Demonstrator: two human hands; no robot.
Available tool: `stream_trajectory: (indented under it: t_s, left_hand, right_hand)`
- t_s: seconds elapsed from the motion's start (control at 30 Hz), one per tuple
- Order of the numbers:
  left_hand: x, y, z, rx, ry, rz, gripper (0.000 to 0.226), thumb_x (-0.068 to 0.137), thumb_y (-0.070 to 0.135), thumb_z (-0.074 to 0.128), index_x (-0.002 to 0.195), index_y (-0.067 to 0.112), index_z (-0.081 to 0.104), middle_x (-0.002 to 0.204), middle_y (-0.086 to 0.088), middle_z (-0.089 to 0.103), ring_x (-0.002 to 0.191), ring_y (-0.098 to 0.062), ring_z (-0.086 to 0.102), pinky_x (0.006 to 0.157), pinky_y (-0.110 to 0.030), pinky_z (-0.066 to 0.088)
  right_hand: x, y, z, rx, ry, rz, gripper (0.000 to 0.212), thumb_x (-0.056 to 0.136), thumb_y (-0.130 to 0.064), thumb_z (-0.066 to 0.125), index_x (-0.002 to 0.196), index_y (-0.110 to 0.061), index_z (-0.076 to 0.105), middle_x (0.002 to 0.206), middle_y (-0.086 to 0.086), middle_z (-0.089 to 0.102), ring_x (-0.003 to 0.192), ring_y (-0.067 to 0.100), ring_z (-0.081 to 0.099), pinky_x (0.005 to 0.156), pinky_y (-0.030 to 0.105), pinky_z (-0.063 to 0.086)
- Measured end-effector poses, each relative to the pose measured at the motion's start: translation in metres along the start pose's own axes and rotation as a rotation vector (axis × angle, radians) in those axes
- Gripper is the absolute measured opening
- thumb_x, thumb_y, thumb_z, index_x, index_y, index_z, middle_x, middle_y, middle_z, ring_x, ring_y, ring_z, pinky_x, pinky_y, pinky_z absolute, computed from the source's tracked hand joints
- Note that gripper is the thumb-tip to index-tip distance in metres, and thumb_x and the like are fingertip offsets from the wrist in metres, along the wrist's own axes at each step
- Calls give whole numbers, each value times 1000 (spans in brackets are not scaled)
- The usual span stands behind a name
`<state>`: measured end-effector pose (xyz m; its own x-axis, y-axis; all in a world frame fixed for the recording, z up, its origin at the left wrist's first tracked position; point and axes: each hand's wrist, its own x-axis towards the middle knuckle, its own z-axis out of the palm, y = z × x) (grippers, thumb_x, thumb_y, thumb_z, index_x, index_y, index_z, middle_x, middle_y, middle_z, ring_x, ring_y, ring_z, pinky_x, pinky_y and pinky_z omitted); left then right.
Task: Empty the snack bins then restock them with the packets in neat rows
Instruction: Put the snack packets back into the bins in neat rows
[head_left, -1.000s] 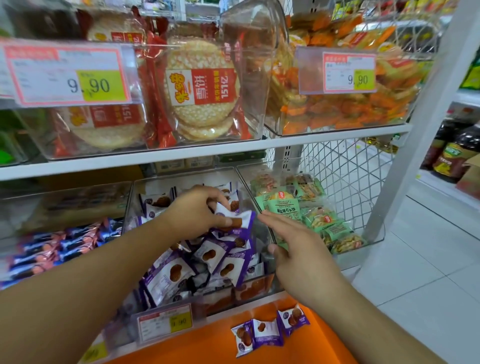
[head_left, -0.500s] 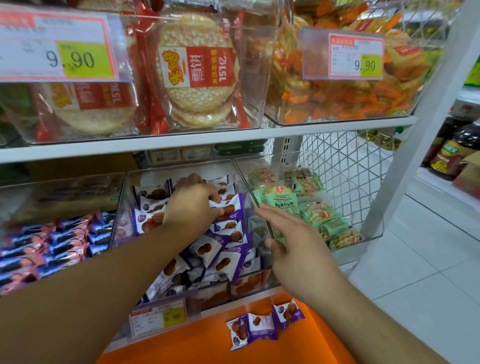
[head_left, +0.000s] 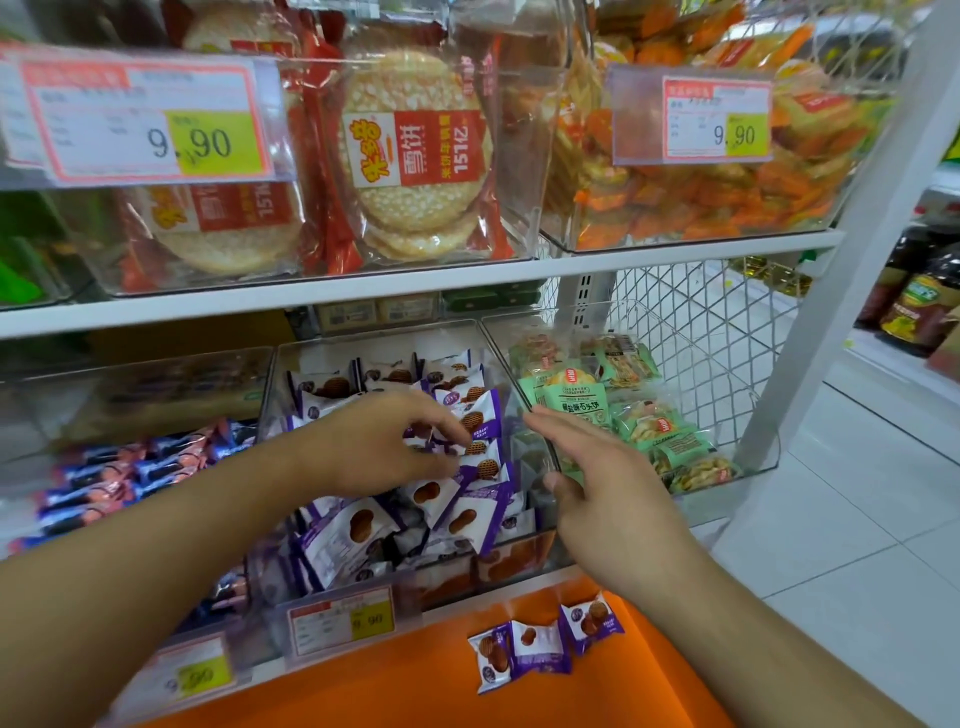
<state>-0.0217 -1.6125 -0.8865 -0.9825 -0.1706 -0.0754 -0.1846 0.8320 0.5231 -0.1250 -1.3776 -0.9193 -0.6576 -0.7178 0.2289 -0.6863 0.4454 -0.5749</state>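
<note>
While the head camera looks down at a shop shelf, the left hand sits inside the middle clear bin, fingers curled down onto the purple-and-white snack packets; fingertips touch a packet near the bin's right side, but whether they actually pinch it cannot be told. Right hand hovers at the bin's right wall, fingers straight and together, thumb spread, holding nothing. Packets at the back of the bin stand in rough upright rows; those at the front lie loose and tilted. 3 more purple packets lie side by side, touching, on an orange surface below the shelf edge. Price tag on the bin front reads 9.90. Left neighbour bin holds blue-and-pink wrapped bars; right neighbour bin holds green packets, piled unevenly. White shelf board above carries bins of round rice crackers in red-trimmed bags and orange packets, each bin with a 9.90 tag. White wire mesh closes the shelf end; a white upright post stands beside it. Dark bottles show at far right, over pale floor tiles.
</note>
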Motion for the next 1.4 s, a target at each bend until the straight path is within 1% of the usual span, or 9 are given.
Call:
stream_trajectory:
  t_s: [0.13, 0.33, 0.53, 0.63, 0.73, 0.9, 1.1, 1.3, 1.4]
  left_hand:
    - [-12, 0, 2, 153, -173, -64, 46, 85, 52, 80, 128, 49, 63, 118, 32, 51, 110, 7, 50, 92, -18, 43]
    - [-19, 1, 5, 116, -2, -85, 31, 83, 27, 86, 106, 40, 69, 104, 23, 62, 94, 5, 60, 74, -13, 49]
    - [-34, 5, -15, -641, 282, -162, 26, 83, 5, 84, 105, 17, 77, 103, -5, 79, 97, -19, 76, 89, -36, 59]
    - [-42, 11, -15, -1018, 245, -100, 32, 82, -3, 76, 113, 6, 74, 114, -18, 76, 96, -24, 73, 83, -29, 58]
    - [-47, 19, -10, -1158, 205, -11, 29, 81, -5, 71, 105, 11, 78, 113, -18, 76, 93, -19, 72, 77, -23, 58]
    - [-51, 22, -6, -1164, 208, -9, 25, 87, 0, 69, 109, 9, 73, 120, -19, 73, 97, -24, 70, 79, -30, 58]
    - [-49, 35, -13, -616, 162, -51, 24, 93, 25, 76, 117, 26, 73, 105, -4, 79, 102, -21, 75, 99, -44, 55]
    - [-46, 37, -4, -1003, 300, -121, 24, 92, 9, 74, 114, 7, 66, 105, -15, 78, 98, -34, 74, 95, -55, 56]
    - [-44, 33, -4, -896, 274, -113, 29, 88, 8, 78, 114, 11, 65, 105, -13, 79, 100, -36, 75, 93, -54, 60]
  right_hand:
    - [-1, -5, -2, -9, -1, 5, 66, 101, -8, 62, 154, -43, 46, 162, -28, 37, 143, -12, 23, 118, 16, 12]
    - [-1, -15, -6, -33, -3, 8, 66, 100, -4, 61, 154, -38, 48, 160, -24, 40, 150, 1, 29, 115, 15, 15]
    - [3, -32, -12, 30, 72, 29, 65, 98, -7, 63, 154, -36, 46, 158, -16, 44, 146, 4, 33, 115, 21, 23]
    - [5, -48, -11, 223, 25, 33, 52, 103, -23, 64, 148, -43, 50, 144, -25, 51, 117, -22, 41, 99, 7, 33]
    - [10, -62, -7, 529, -25, 87, 36, 102, -32, 66, 136, -43, 59, 119, -23, 70, 100, -13, 63, 85, 17, 47]
    - [12, -65, -7, 708, 61, 146, 37, 90, -14, 82, 119, -31, 66, 100, -7, 77, 84, 8, 76, 76, 30, 62]
    - [11, -61, -4, 661, 49, 76, 42, 84, -4, 85, 114, -30, 71, 98, -9, 78, 90, 4, 73, 74, 17, 57]
    - [18, -56, 5, 668, 38, 189, 37, 85, -22, 87, 111, -30, 62, 102, -5, 75, 91, 10, 73, 76, 29, 63]
    - [17, -53, 6, 618, 75, 158, 29, 86, -18, 86, 104, -31, 67, 95, -4, 75, 84, 12, 73, 73, 34, 64]
